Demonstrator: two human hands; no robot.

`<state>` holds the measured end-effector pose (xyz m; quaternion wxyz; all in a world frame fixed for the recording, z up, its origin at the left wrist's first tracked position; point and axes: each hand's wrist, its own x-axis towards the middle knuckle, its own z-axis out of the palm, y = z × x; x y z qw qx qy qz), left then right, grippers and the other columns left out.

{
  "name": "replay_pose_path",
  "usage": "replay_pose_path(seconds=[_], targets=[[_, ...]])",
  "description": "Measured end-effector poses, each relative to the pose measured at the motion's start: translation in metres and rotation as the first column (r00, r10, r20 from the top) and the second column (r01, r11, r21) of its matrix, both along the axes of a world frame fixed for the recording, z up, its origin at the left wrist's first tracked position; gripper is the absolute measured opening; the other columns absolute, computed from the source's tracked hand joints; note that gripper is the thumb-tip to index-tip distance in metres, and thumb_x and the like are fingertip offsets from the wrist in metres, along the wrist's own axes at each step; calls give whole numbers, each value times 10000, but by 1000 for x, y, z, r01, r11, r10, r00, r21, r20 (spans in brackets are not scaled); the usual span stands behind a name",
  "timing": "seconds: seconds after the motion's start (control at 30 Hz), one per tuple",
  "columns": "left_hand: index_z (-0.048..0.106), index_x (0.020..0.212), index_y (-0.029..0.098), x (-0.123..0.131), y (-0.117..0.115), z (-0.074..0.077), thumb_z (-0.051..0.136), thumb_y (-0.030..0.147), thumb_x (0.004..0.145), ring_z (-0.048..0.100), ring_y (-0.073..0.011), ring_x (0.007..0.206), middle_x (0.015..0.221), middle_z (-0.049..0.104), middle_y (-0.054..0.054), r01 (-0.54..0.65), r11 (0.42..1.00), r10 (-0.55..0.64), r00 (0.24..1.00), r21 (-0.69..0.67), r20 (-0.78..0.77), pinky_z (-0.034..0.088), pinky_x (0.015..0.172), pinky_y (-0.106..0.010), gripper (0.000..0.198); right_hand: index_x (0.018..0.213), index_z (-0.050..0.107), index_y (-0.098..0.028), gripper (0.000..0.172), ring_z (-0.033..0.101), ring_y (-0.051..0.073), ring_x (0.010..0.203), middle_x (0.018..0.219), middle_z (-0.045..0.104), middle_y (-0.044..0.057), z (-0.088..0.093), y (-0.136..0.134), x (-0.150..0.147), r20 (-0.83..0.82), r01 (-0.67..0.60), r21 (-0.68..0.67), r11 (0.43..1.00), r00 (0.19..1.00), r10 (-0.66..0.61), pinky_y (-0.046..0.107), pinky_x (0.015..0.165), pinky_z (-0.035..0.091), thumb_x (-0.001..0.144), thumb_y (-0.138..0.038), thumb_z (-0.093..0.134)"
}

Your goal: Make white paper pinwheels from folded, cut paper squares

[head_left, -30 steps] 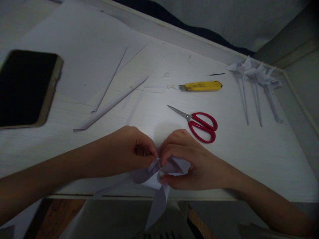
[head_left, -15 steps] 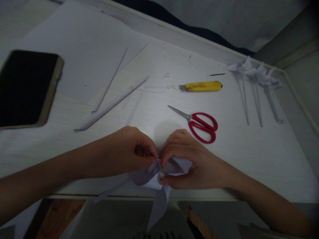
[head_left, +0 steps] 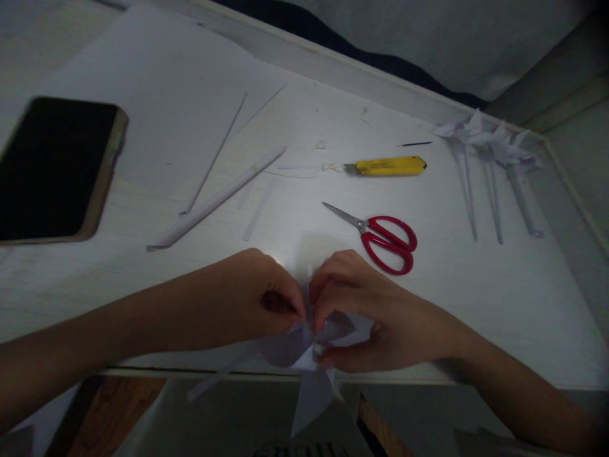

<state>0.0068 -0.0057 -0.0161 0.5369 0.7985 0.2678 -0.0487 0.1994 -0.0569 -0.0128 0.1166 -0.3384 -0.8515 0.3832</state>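
Observation:
At the table's front edge, both hands work on a white paper pinwheel [head_left: 285, 348] with curled blades. My left hand [head_left: 252, 295] pinches near its centre between thumb and forefinger. Close beside it, my right hand [head_left: 366, 311] grips the centre from the other side, thumb below and fingers above. A small thin piece lies between the fingertips, too small to make out. One pointed blade hangs over the edge, and a narrow paper strip [head_left: 214, 377] sticks out to the lower left. Red-handled scissors [head_left: 375, 236] lie just beyond my right hand, blades pointing left.
A yellow utility knife [head_left: 390, 166] lies behind the scissors. Several finished paper pinwheels on sticks [head_left: 495, 146] rest at the back right. Rolled paper tubes [head_left: 223, 195], a large paper sheet [head_left: 157, 82] and a phone [head_left: 57, 171] occupy the left. A thin dark rod [head_left: 415, 144] lies near the back.
Both hands and the pinwheel have shifted slightly right and down. The pinwheel has tilted, its lower blade now swung a little to the right. Fingers still pinch at its centre.

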Motion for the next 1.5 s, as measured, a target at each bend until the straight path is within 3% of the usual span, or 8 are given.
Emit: replay_pose_path(seconds=[0.23,0.37,0.43,0.53,0.6,0.8,1.17,1.5], targets=[[664,759,223,-2,0,6,461,180,715,536,-78,531,614,637,40,-10,989,18,998,146,-53,329,500,-171,213,871,588,-191,192,452,164,887,941,511,46,8,0,0,61,22,123,992,998,-30,325,774,347,733,-321,558],[645,802,220,-8,-1,6,436,257,758,550,-107,591,694,654,14,-73,955,99,992,288,-74,327,527,-194,216,979,558,-201,302,455,186,930,1000,507,56,18,-6,5,62,132,206,970,987,-148,333,790,371,712,-339,588],[633,807,226,-11,-3,8,432,284,764,551,-123,606,712,655,5,-106,924,152,983,367,-99,324,531,-209,215,996,539,-198,342,466,192,940,1002,513,62,18,-11,9,18,257,229,939,963,-268,329,796,389,694,-343,609],[621,775,232,-14,-7,10,440,285,755,544,-129,580,696,656,7,-134,884,207,971,448,-118,310,522,-223,189,975,520,-201,316,500,188,888,939,552,54,9,-20,10,-65,466,282,839,881,-468,326,754,421,699,-327,607],[616,762,226,-16,-10,11,443,282,749,539,-127,562,686,656,5,-147,876,223,968,459,-115,302,517,-229,182,977,510,-193,363,515,186,828,888,568,52,0,-26,7,-70,514,319,796,850,-521,318,691,440,676,-363,621],[621,764,230,-15,-11,8,452,309,733,558,-133,603,690,659,17,-193,897,249,964,399,-92,315,524,-221,189,995,510,-141,406,513,212,860,915,580,100,-16,-32,-9,34,433,403,807,873,-486,374,738,437,705,-418,572],[641,769,248,-15,-7,5,462,314,723,509,-112,518,583,607,34,-186,896,238,967,402,-84,279,495,-216,196,994,537,-142,261,536,180,828,889,607,80,-24,-23,-9,-33,447,337,829,885,-464,338,725,437,774,-282,515],[464,687,198,-8,-8,11,528,289,669,465,-108,527,575,522,56,-282,906,322,944,317,-80,263,477,-206,113,940,556,-129,214,501,166,747,780,572,64,-29,-25,-8,-48,463,340,819,878,-476,316,664,420,781,-263,506]])
